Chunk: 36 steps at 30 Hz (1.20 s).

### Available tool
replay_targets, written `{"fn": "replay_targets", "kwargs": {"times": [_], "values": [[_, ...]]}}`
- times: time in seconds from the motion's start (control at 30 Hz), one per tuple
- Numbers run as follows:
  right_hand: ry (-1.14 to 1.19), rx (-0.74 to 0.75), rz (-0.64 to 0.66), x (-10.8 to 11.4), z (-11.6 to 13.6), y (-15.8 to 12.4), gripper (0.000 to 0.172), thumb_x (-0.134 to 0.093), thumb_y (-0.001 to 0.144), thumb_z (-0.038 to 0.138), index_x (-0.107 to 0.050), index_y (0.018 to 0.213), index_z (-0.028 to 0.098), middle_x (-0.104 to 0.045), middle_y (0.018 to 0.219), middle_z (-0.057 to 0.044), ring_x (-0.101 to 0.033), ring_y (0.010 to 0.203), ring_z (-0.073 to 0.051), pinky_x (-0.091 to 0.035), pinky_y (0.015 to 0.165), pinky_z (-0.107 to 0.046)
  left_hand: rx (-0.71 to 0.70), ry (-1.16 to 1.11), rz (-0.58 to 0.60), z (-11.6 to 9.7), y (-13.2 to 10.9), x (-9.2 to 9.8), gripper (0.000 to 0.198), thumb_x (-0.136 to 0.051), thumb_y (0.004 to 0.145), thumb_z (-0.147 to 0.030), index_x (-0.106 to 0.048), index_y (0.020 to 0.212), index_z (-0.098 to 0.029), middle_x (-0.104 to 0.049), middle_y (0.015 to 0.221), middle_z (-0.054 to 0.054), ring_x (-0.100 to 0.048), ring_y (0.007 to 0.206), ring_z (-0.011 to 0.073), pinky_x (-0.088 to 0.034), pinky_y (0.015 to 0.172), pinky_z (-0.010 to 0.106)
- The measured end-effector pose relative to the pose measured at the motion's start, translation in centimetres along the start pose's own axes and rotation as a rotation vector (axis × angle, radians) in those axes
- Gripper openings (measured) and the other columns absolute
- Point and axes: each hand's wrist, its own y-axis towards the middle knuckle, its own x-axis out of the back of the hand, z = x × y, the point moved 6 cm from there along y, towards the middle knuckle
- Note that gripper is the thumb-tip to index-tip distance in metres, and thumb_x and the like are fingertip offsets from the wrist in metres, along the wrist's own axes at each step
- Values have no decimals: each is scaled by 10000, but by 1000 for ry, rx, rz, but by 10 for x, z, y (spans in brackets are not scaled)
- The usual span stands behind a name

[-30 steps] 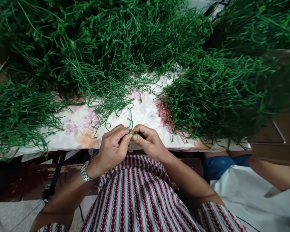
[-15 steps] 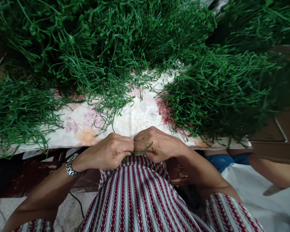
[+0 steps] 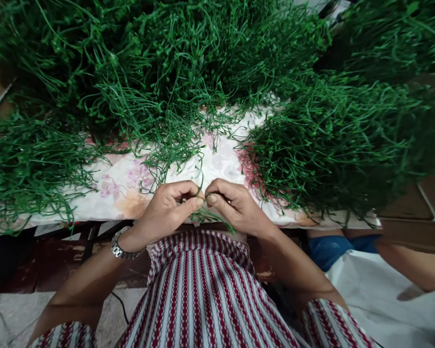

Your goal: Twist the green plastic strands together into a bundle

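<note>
Head view: a thin green strand (image 3: 223,223) is pinched between thumb and forefinger of the left hand (image 3: 166,210) and of the right hand (image 3: 235,208). Both hands are closed narrowly on it just below the centre of the frame, at the near edge of the floral cloth (image 3: 130,186). Large heaps of green strands (image 3: 166,72) are spread over the upper half and the right of the frame, and a wristwatch (image 3: 120,246) is worn on the left wrist. The strand is judged to be very light, soft and springy, perhaps a little slippery, so it is best taken near its end with the fingertips only, without a hard pull.
</note>
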Motion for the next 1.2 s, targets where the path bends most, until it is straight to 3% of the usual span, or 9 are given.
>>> {"fn": "replay_targets", "kwargs": {"times": [0.2, 0.4, 0.57, 0.8, 1.03, 1.2], "values": [[323, -171, 63, -20, -13, -7, 298, -509, 868, 431, -505, 896, 134, -418, 695, 25, -371, 610, -64, -320, 550, -171, -13, 38, -134, 4, -2, 1, 81, -584, 760, -179, -559, 691, -146, -554, 643, -13, -476, 587, 82, -397, 558, 178], [483, -233, 42, -31, -24, -12, 274, -595, 819, 389, -482, 898, 153, -418, 684, 39, -369, 578, -56, -332, 533, -167, 9, -72, -198, 10, -7, 0, 92, -609, 767, -227, -577, 720, -155, -605, 712, 3, -542, 634, 97, -443, 604, 180], [253, -148, -65, -27, -18, -15, 259, -579, 834, 330, -486, 1012, 166, -500, 752, 21, -439, 597, -65, -370, 555, -181, 36, -128, -128, 11, -12, 0, 84, -596, 784, -213, -581, 722, -158, -598, 714, -3, -533, 635, 88, -432, 607, 173], [-26, 47, -249, -19, -6, -18, 82, -554, 848, 211, -550, 906, 154, -568, 779, -10, -528, 699, -92, -404, 649, -210, 19, 6, -141, 11, -12, 1, 26, -558, 762, -134, -546, 768, -156, -557, 732, -11, -515, 675, 94, -420, 654, 183], [-23, 122, -138, -15, 0, -15, 86, -541, 845, 220, -493, 842, 150, -504, 761, -13, -485, 704, -104, -395, 639, -226, 3, 68, 4, 4, -8, -2, 56, -525, 777, -109, -544, 755, -157, -527, 691, -28, -476, 648, 83, -379, 618, 180], [7, 58, -67, -14, -4, -14, 94, -533, 859, 237, -488, 864, 155, -508, 735, 4, -468, 649, -90, -381, 604, -212, 67, -29, 104, 5, -9, -6, 45, -579, 766, -154, -551, 799, -167, -525, 731, -28, -470, 683, 86, -382, 633, 185]]}}
